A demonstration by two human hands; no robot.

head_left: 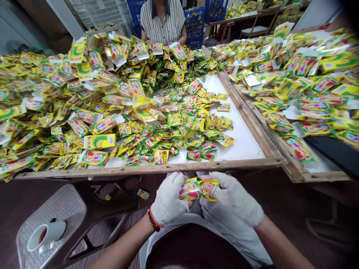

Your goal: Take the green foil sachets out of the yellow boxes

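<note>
Over my lap, just below the table's front edge, both gloved hands meet. My left hand (169, 198) is closed around a small printed carton (191, 189) in yellow, green and red, lying sideways. My right hand (237, 200) pinches a shiny yellow sachet (208, 195) against the carton's right end. Whether part of the sachet is inside the carton I cannot tell. Loose green and yellow sachets (179, 130) are heaped on the table beyond my hands. Several cartons like the held one, among them a yellow carton (99, 141), lie to the left of them.
A wooden rail (151, 168) edges the white tabletop (246, 144), and a wooden divider (241, 108) splits it. A dark phone-like slab (333, 153) lies at right. A plastic chair (70, 198) at left bears a white cup (53, 231). Across the table sits a person (164, 26).
</note>
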